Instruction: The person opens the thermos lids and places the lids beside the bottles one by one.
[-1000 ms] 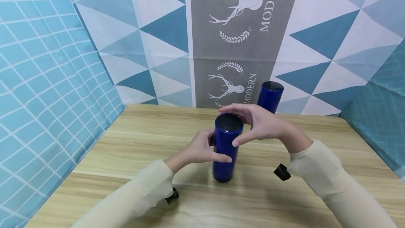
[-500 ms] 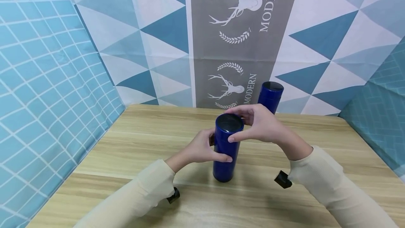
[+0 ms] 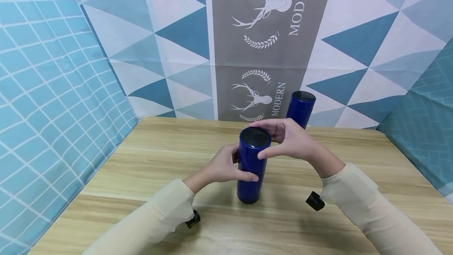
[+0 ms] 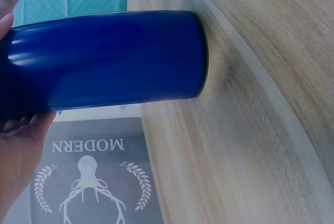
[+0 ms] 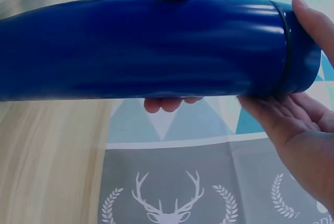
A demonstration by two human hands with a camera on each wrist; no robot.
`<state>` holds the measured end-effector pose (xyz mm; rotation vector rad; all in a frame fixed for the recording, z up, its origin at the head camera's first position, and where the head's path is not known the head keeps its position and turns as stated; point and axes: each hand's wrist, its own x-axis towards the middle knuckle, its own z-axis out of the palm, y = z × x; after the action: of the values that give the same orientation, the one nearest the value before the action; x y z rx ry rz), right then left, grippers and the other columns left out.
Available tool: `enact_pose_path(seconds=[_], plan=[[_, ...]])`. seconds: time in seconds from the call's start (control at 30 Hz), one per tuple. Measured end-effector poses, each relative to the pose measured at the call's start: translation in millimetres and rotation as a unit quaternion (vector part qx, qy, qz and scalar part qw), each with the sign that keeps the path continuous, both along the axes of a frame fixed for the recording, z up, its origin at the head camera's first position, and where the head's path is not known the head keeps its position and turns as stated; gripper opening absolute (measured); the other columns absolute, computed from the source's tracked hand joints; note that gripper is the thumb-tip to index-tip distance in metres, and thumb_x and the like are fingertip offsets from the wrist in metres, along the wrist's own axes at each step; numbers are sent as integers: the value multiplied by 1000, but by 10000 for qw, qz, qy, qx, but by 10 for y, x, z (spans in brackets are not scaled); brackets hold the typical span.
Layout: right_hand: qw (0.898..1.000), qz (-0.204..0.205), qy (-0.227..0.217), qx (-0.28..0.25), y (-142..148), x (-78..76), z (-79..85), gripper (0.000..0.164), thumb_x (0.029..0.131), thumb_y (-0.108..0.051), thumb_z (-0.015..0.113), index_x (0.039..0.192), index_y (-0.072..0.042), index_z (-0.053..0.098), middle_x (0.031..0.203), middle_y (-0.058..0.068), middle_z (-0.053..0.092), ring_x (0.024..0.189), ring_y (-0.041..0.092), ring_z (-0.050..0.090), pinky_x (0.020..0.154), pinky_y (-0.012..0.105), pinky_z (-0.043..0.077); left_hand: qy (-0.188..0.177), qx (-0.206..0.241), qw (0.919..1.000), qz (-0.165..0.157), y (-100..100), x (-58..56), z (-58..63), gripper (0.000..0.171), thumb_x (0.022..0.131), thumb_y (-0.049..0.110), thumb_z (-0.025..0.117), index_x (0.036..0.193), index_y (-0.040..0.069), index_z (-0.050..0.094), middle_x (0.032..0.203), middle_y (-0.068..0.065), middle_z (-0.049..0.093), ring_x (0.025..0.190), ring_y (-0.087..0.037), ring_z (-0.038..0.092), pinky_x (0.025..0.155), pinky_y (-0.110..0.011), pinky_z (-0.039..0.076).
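Observation:
A blue thermos bottle (image 3: pixel 250 168) with a dark, glossy top stands upright near the middle of the wooden table. My left hand (image 3: pixel 224 166) grips its body from the left, thumb across the near side and fingers behind. Around the lid (image 5: pixel 305 51), above the thin seam line, the fingers and thumb of my right hand (image 3: pixel 291 141) are curled from the right. In the right wrist view the lid sits against the body at that seam. The left wrist view shows the bottle's base (image 4: pixel 201 54) at the tabletop.
A second blue thermos bottle (image 3: pixel 301 109) stands farther back to the right, partly hidden behind my right hand. Patterned cloth (image 3: pixel 184 50) rises behind the wooden table (image 3: pixel 170 141), with blue checked cloth (image 3: pixel 53 109) along the left side.
My right hand has turned slightly about the lid, its thumb and fingers shifting a little round the rim. The left hand and both bottles have kept their places.

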<state>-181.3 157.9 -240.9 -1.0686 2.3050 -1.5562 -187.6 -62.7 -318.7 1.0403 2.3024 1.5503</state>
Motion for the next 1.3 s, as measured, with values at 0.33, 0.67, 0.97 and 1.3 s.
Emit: enact_pose_path(seconds=[0.33, 0.67, 0.97, 1.3], plan=[[9988, 397, 212, -202, 32, -74, -40, 68, 75, -3, 79, 134, 7, 48, 131, 30, 56, 116, 27, 64, 97, 33, 53, 63, -56, 10000, 38, -2, -6, 12, 58, 69, 13, 84, 122, 9, 59, 114, -6, 70, 96, -8, 68, 87, -23, 55], [9903, 1296, 204, -452, 75, -264, -60, 67, 74, 6, 77, 133, 13, 46, 126, 3, 66, 116, 24, 64, 101, 39, 51, 223, -18, 9997, -71, 0, -13, 47, 59, 70, 15, 85, 121, 5, 59, 114, -12, 70, 96, -9, 68, 87, -21, 55], [9812, 1901, -25, -346, 87, -419, -56, 68, 73, 8, 76, 134, 11, 46, 130, 21, 60, 120, 32, 60, 103, 44, 49, 135, 27, 9999, -83, 3, -12, 25, 58, 69, 11, 85, 120, 5, 59, 112, -12, 70, 94, -8, 68, 86, -24, 56], [9750, 2217, 90, -100, 97, -401, -2, 70, 77, 6, 73, 139, 9, 39, 140, 13, 53, 131, 28, 51, 110, 40, 42, 101, 40, 9999, -9, 8, 6, 8, 58, 68, 12, 86, 120, 6, 59, 111, -11, 70, 91, -6, 68, 84, -23, 56]])
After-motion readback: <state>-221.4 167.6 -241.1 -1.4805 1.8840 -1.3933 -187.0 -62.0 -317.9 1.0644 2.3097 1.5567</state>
